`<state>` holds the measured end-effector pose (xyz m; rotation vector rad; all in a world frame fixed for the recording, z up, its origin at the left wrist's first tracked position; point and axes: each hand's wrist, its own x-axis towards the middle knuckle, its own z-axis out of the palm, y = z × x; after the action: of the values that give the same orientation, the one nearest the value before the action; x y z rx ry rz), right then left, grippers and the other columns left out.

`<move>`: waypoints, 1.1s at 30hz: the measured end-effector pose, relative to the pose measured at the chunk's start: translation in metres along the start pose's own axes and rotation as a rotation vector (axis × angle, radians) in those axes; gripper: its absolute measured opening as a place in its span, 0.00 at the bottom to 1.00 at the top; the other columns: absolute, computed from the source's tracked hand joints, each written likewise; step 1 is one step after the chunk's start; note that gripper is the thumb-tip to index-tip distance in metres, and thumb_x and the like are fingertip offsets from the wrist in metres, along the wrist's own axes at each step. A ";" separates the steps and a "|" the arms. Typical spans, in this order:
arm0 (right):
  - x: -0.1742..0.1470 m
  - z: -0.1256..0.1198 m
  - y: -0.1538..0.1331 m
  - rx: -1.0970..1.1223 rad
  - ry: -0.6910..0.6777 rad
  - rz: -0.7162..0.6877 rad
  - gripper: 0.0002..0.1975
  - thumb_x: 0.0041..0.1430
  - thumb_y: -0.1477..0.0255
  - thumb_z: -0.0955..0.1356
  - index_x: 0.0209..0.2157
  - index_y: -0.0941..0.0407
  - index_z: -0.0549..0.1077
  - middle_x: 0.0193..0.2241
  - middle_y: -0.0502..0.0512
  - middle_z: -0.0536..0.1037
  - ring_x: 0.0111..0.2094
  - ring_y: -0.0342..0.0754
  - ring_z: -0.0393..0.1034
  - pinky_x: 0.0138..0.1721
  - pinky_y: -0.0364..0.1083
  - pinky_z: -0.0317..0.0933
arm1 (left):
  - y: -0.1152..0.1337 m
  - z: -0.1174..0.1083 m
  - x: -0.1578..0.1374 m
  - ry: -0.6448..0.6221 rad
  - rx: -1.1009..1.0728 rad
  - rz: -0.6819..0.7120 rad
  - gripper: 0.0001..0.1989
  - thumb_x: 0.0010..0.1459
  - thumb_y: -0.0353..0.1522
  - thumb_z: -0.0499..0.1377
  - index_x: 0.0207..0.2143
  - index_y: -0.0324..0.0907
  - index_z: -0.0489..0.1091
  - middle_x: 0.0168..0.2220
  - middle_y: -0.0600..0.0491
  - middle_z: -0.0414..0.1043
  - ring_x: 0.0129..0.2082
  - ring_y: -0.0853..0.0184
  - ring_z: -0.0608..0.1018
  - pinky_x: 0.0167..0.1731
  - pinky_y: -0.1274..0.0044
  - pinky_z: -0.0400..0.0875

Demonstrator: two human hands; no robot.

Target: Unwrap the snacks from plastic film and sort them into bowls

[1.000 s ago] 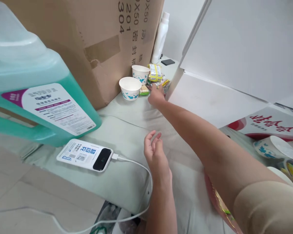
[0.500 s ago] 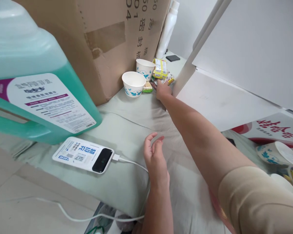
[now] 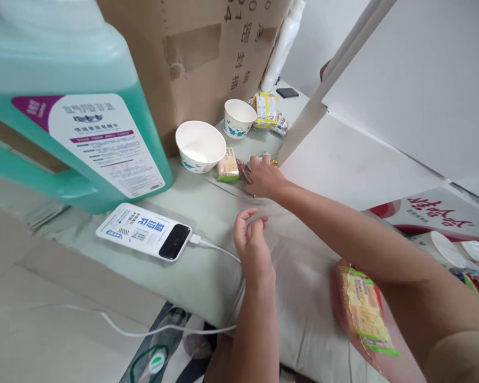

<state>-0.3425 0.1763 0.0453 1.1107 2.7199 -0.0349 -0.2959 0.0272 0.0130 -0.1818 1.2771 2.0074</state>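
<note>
My right hand (image 3: pixel 263 178) is closed over small shiny wrapped snacks (image 3: pixel 244 171) on the pale green cloth; brown and gold wrapper edges stick out, and the rest is hidden under my fingers. Just left of it lies a cracker packet (image 3: pixel 228 166) with a green edge, touching the nearer white paper bowl (image 3: pixel 201 146). Behind are a second paper bowl (image 3: pixel 239 118) and a yellow packet (image 3: pixel 265 109). Nearer to me, my left hand (image 3: pixel 253 239) hovers over the cloth, fingers loosely bent and apart, holding nothing.
A jug of green liquid (image 3: pixel 104 133) and a cardboard box (image 3: pixel 195 74) stand at left. A power bank (image 3: pixel 143 231) with a white cable (image 3: pixel 219 247) lies in front. White panels (image 3: pixel 363 154) rise at right. Another cracker packet (image 3: pixel 365 308) sits in a pink container (image 3: pixel 339 298).
My right hand has drawn back toward me, and the wrapped snacks have shifted with it, away from the yellow packet. The nearer bowl and cracker packet sit farther left. My left hand stays put.
</note>
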 end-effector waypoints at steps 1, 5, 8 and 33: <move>-0.015 0.000 -0.001 -0.005 -0.032 0.015 0.30 0.54 0.66 0.70 0.57 0.60 0.62 0.55 0.76 0.66 0.50 0.67 0.70 0.46 0.61 0.67 | 0.001 0.000 -0.001 0.015 0.012 0.013 0.09 0.53 0.31 0.57 0.38 0.45 0.70 0.34 0.55 0.68 0.35 0.69 0.73 0.41 0.75 0.67; -0.058 0.002 0.000 -0.045 -0.011 -0.007 0.27 0.57 0.56 0.69 0.53 0.55 0.66 0.58 0.72 0.65 0.56 0.69 0.65 0.50 0.63 0.66 | 0.002 -0.003 -0.001 0.140 0.092 0.052 0.06 0.52 0.30 0.57 0.35 0.45 0.68 0.34 0.56 0.63 0.34 0.69 0.67 0.37 0.78 0.64; -0.067 0.008 0.013 0.036 -0.018 -0.071 0.30 0.56 0.56 0.71 0.56 0.56 0.66 0.64 0.70 0.58 0.63 0.69 0.57 0.58 0.62 0.61 | 0.002 -0.003 -0.002 0.181 0.114 0.066 0.04 0.53 0.30 0.57 0.34 0.44 0.68 0.36 0.55 0.62 0.38 0.69 0.67 0.39 0.77 0.63; -0.388 0.023 0.186 1.600 0.808 0.118 0.19 0.48 0.61 0.77 0.43 0.45 0.74 0.36 0.48 0.72 0.33 0.46 0.68 0.34 0.45 0.67 | -0.045 0.048 -0.136 -0.889 0.173 0.330 0.15 0.56 0.42 0.65 0.41 0.43 0.72 0.41 0.50 0.76 0.43 0.66 0.80 0.47 0.73 0.75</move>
<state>0.0611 0.0402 0.1091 1.7726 2.8926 -2.5433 -0.1569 0.0083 0.0695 0.9544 0.9002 1.8545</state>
